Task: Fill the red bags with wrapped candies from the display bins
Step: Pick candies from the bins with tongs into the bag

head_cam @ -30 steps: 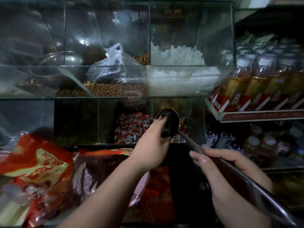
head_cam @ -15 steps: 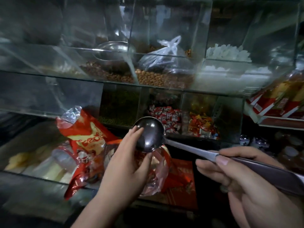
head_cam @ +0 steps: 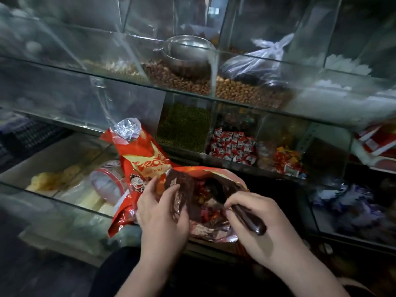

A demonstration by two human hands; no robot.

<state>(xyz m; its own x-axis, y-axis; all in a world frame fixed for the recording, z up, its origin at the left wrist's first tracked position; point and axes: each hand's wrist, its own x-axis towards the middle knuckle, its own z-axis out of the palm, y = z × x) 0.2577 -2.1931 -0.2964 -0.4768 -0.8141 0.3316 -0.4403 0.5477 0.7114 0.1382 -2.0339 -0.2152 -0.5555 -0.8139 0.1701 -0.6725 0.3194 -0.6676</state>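
Head camera looked down on the glass display bins (head_cam: 128, 82), stacked in two rows across the far side. Nearest me lay the open red bag (head_cam: 214, 169), its mouth facing up and its foil lining showing dark and crumpled. A second red bag (head_cam: 145, 159) with a cartoon print stood just behind it to the left, leaning against the glass.

My left hand (head_cam: 162, 213) pinched the left lip of the open bag, holding the mouth wide. My right hand (head_cam: 257, 219) was wrapped around the ladle (head_cam: 248, 219). The handle ran from near right toward far left into the bag, and the scoop end was lost in shadow.

The red-and-white wrapped candies (head_cam: 234, 146) sat in a lower bin beyond the bag and slightly right, with mixed red and yellow candies (head_cam: 288, 161) one compartment further right. That put both bins on my right hand's side, so I judged the next scoop would mean drawing the ladle out and reaching away and rightward. A few red wrappers (head_cam: 205, 213) showed inside the bag, which looked far from full.
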